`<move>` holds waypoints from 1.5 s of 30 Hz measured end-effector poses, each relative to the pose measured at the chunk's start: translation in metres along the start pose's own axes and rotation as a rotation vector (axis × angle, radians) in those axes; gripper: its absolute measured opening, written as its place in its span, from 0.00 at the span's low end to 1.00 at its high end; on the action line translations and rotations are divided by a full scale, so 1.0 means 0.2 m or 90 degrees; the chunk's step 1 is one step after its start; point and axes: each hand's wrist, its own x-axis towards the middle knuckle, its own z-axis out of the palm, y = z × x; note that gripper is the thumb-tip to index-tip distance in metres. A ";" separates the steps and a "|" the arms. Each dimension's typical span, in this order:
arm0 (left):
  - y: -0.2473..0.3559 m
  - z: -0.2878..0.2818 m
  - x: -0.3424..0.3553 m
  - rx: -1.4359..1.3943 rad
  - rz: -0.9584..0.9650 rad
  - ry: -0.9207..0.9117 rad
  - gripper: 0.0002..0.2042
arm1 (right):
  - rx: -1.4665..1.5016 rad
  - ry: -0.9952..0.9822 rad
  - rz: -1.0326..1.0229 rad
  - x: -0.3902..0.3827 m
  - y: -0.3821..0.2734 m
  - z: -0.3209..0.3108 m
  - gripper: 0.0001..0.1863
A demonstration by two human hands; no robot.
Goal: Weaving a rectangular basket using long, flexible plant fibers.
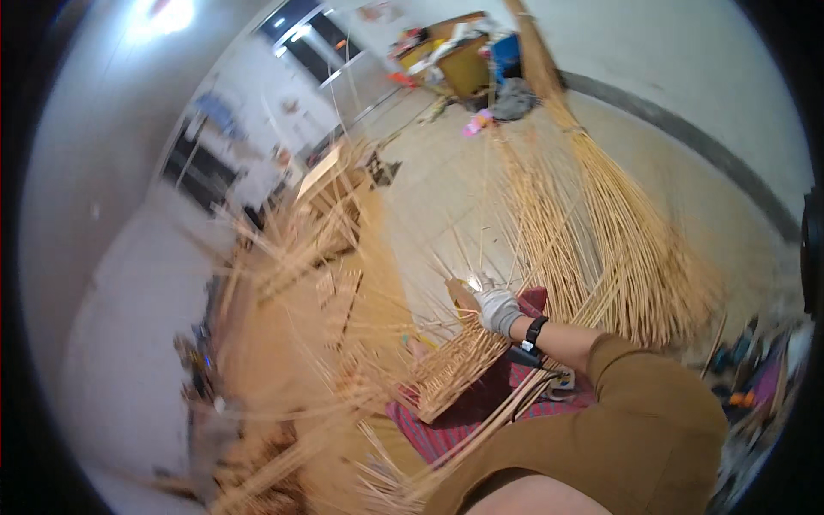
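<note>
My right hand [498,311], in a whitish glove with a black band at the wrist, is closed at the upper end of a partly woven rattan piece [459,369], beside a flat tan piece [459,293]; exactly what the fingers hold is unclear. Loose stakes stick out from the weaving, which rests over red striped cloth [433,442]. A dark tool or device [524,356] lies just below my wrist. My left hand cannot be made out among the blurred strands.
Long rattan bundles [627,249] spread across the floor to the right. Blurred strips and wooden pieces [322,180] lie on tan boarding at left. A cluttered container [463,69] stands at the back by the wall. Assorted items [751,386] crowd the right edge.
</note>
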 end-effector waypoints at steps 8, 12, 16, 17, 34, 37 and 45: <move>0.97 0.73 -1.11 -0.200 0.450 0.019 0.19 | 0.027 0.007 0.045 0.13 0.06 0.12 0.30; 1.26 1.31 -1.83 -0.460 0.134 -0.300 0.11 | 0.033 0.046 0.027 0.08 0.09 0.14 0.33; 1.18 1.80 -2.51 -0.348 -0.252 -0.396 0.14 | -0.237 0.251 -0.099 -0.03 0.10 0.19 0.32; 1.13 1.87 -2.62 -0.334 -0.364 -0.507 0.17 | -0.189 0.227 -0.111 -0.05 0.10 0.18 0.32; 1.09 1.70 -2.77 -0.653 -0.458 -0.611 0.22 | 0.066 -0.314 -0.329 -0.57 -0.06 0.09 0.10; 0.99 1.60 -2.73 -0.397 0.035 -0.553 0.18 | 0.033 0.042 -0.326 -0.48 -0.08 0.00 0.05; 0.85 1.67 -2.78 -0.397 0.077 -0.608 0.07 | 0.946 -0.579 0.125 -0.55 -0.43 0.11 0.26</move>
